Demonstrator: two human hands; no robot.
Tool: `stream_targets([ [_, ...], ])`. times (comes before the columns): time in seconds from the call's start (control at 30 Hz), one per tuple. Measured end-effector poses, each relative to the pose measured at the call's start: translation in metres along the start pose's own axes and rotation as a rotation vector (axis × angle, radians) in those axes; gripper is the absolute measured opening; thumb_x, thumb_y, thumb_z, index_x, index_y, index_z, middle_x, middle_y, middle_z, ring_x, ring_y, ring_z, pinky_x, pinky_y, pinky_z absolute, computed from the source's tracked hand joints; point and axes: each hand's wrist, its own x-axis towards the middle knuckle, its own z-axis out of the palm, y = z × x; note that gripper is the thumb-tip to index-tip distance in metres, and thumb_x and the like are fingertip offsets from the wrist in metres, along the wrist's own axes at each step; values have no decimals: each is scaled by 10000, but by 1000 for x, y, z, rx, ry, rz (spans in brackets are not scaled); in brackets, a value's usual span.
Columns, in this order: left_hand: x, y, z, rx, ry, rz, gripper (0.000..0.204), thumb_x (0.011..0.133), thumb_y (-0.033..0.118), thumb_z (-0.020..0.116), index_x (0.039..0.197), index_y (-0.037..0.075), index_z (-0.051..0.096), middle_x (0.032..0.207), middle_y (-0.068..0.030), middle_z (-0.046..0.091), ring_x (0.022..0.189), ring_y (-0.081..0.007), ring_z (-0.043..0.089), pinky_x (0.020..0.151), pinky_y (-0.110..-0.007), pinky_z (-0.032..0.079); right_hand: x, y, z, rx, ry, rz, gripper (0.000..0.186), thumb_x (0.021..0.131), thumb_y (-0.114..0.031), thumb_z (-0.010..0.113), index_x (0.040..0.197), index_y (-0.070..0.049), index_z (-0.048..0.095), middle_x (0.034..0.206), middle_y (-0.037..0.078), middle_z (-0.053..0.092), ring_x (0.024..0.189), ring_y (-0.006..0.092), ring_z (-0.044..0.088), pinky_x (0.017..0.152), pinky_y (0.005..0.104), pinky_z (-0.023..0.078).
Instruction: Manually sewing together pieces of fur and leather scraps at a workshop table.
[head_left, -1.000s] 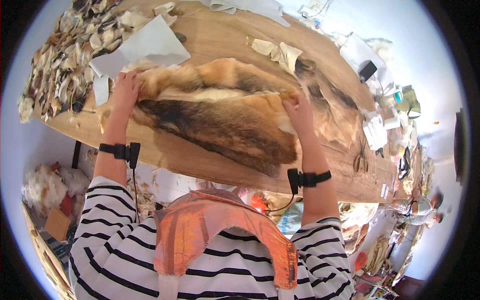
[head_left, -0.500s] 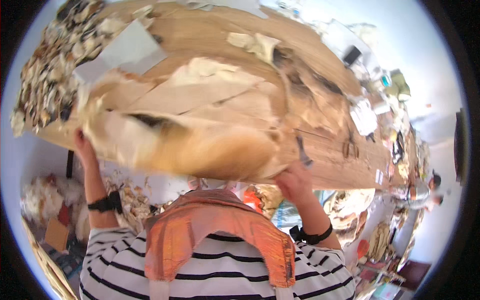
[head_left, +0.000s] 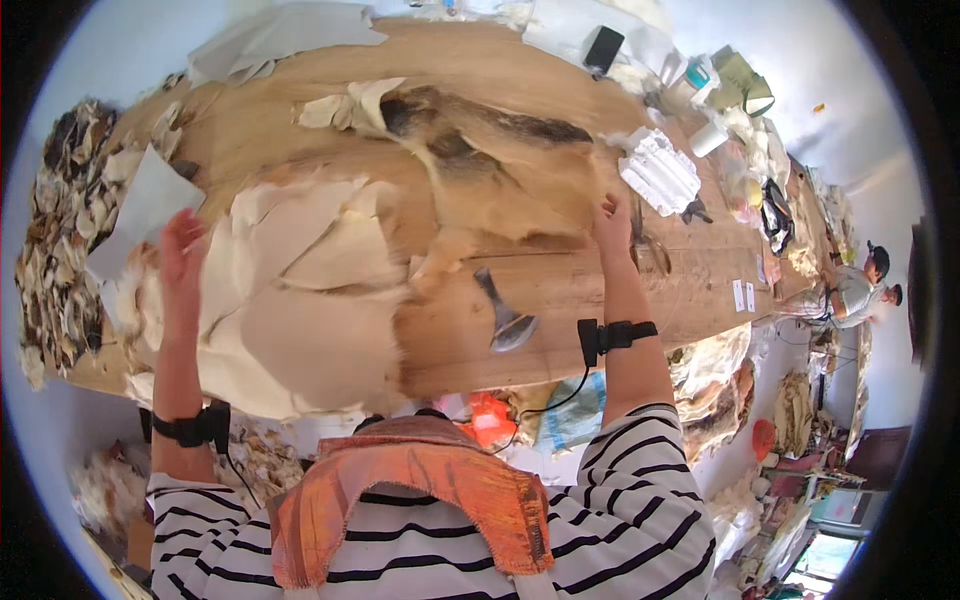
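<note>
A cream hide (head_left: 330, 290), skin side up, lies spread on the left part of the wooden table. Above its left edge my left hand (head_left: 182, 250) is lifted, fingers loosely apart and holding nothing. To the right, a brown fur pelt (head_left: 510, 185) with dark patches lies farther back. My right hand (head_left: 612, 222) is at the pelt's right edge, its fingers closed on the fur there. Between the hide and my right forearm rests a round-bladed knife (head_left: 512, 330). Scissors (head_left: 655, 250), partly hidden, lie just right of my right hand.
Fur scraps (head_left: 70, 220) are heaped at the far left, beside a white sheet (head_left: 145, 215). At the back right are a black phone (head_left: 604, 48), a white tray (head_left: 660, 172) and a white cup (head_left: 708, 138). Two people (head_left: 855, 290) are at the far right.
The hide that both hands were holding up now lies flat at the left. Both hands have let it go, and the right has reached out to the fur pelt. My view has shifted right.
</note>
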Motion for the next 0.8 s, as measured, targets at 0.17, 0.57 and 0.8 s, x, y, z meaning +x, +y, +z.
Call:
stream_targets([
  [0.17, 54, 17, 119, 27, -410, -58, 540, 947, 130, 604, 1439, 94, 385, 1343, -93, 486, 1167, -223, 520, 960, -351, 470, 54, -15, 9, -128, -86, -88, 461, 878, -275, 665, 1266, -43, 573, 1141, 152, 626, 984, 238, 636, 852, 352, 510],
  [0.57, 169, -6, 289, 449, -625, 558, 550, 909, 114, 610, 1417, 64, 404, 1402, -200, 450, 1279, -388, 441, 1088, -436, 369, 130, -47, 64, -500, -282, -476, 465, 866, -262, 662, 1284, -88, 555, 1267, 165, 561, 1204, 361, 495, 1033, 466, 394],
  [0.8, 219, -4, 315, 875, -505, 12, 626, 903, 214, 649, 1446, 96, 361, 1422, -194, 427, 1263, -408, 456, 1038, -509, 380, 150, -60, 66, -595, -393, -457, 458, 850, -313, 687, 1253, -123, 577, 1268, 121, 555, 1184, 346, 511, 990, 493, 410],
])
